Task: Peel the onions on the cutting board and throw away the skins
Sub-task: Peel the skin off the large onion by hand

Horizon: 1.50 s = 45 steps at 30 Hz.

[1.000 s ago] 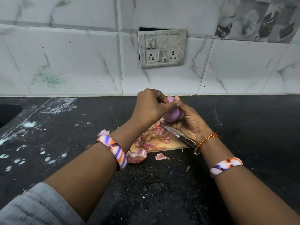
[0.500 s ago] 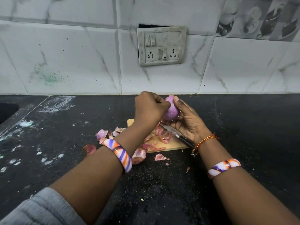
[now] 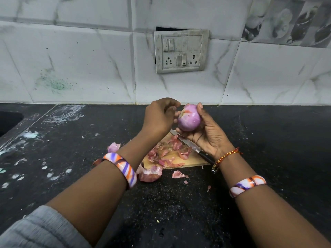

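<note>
Home kitchen, black countertop (image 3: pixel 268 158), tiled wall (image 3: pixel 89 68) (stained), sink edge (image 3: pixel 9 120)

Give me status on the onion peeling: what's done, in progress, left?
Done: the onion looks almost bare, and loose skins lie piled on the cutting board.
In hand: the right hand holds the onion, the left hand picks at its top, where a scrap of skin remains.
Left: strip that scrap, then bin the skins, including those on the counter.

Glossy onion (image 3: pixel 189 117) — wooden board (image 3: pixel 195 160)
</note>
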Each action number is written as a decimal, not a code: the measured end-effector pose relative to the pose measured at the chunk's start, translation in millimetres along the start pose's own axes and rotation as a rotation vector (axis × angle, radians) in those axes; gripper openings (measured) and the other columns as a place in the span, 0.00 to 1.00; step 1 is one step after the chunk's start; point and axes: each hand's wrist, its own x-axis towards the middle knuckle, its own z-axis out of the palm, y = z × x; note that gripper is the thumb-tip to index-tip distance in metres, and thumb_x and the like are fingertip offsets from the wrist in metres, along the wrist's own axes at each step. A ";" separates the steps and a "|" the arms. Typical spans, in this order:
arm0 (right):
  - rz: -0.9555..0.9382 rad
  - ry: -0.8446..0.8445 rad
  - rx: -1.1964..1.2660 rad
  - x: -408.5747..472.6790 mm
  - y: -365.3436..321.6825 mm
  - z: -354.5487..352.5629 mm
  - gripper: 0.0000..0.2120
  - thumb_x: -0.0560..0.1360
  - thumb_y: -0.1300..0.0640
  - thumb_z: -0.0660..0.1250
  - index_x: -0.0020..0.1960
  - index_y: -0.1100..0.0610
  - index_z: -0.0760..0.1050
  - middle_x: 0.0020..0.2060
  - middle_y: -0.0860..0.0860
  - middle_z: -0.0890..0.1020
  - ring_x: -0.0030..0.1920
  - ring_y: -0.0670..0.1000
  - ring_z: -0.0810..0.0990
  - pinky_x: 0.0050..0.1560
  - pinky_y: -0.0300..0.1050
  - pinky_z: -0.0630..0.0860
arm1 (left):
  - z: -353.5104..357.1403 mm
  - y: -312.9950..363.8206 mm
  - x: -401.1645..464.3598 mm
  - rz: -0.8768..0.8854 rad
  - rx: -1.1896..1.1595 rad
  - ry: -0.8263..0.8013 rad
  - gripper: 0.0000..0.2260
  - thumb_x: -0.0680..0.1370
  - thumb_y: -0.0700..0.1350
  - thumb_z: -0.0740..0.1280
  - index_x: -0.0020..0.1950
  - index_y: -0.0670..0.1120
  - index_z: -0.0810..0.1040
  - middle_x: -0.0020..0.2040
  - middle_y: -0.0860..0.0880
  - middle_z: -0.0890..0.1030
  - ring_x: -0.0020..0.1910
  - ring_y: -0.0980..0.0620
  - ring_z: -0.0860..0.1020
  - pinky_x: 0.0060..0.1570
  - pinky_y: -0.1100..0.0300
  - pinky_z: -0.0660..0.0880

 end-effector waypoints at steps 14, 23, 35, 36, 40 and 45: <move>0.050 0.000 0.052 -10.0 3.8 -6.1 0.24 0.69 0.51 0.66 0.59 0.65 0.73 0.50 0.61 0.81 0.47 0.55 0.82 0.49 0.55 0.80 | 10.9 2.7 -13.3 0.285 0.194 -0.211 0.02 0.73 0.38 0.68 0.41 0.40 0.79 0.33 0.51 0.76 0.32 0.57 0.71 0.31 0.73 0.64; 0.005 0.086 -0.011 -8.9 -2.8 -5.9 0.12 0.76 0.52 0.63 0.51 0.61 0.75 0.48 0.61 0.80 0.45 0.57 0.80 0.37 0.52 0.82 | 6.3 -0.1 -13.0 0.219 0.076 -0.056 0.03 0.77 0.37 0.62 0.45 0.41 0.74 0.36 0.50 0.76 0.34 0.58 0.71 0.32 0.74 0.65; 0.006 0.047 -0.040 -13.4 3.1 -4.9 0.20 0.66 0.52 0.69 0.54 0.62 0.75 0.47 0.60 0.81 0.41 0.55 0.83 0.42 0.54 0.82 | 7.9 5.8 -16.3 0.185 0.252 0.025 0.07 0.74 0.43 0.69 0.44 0.40 0.83 0.38 0.44 0.83 0.31 0.54 0.73 0.32 0.65 0.65; 0.006 0.049 -0.046 -13.7 2.6 -5.4 0.20 0.66 0.52 0.69 0.54 0.62 0.75 0.47 0.60 0.81 0.41 0.55 0.83 0.42 0.55 0.82 | 8.3 5.8 -16.4 0.151 0.244 0.027 0.08 0.74 0.44 0.69 0.42 0.40 0.83 0.36 0.44 0.82 0.29 0.54 0.73 0.30 0.67 0.64; 0.004 0.053 -0.062 -15.2 3.0 -6.2 0.20 0.65 0.53 0.69 0.54 0.62 0.75 0.45 0.60 0.82 0.40 0.56 0.84 0.42 0.56 0.81 | 7.7 8.3 -16.0 0.049 0.159 -0.010 0.06 0.73 0.41 0.70 0.39 0.38 0.83 0.33 0.46 0.80 0.25 0.61 0.71 0.25 0.76 0.63; -0.013 0.056 -0.063 -15.0 4.5 -4.5 0.18 0.65 0.53 0.69 0.52 0.62 0.76 0.42 0.59 0.84 0.41 0.55 0.84 0.45 0.58 0.80 | 12.7 10.2 -20.1 0.040 0.194 -0.010 0.08 0.75 0.40 0.66 0.39 0.37 0.81 0.38 0.42 0.82 0.36 0.49 0.76 0.33 0.65 0.64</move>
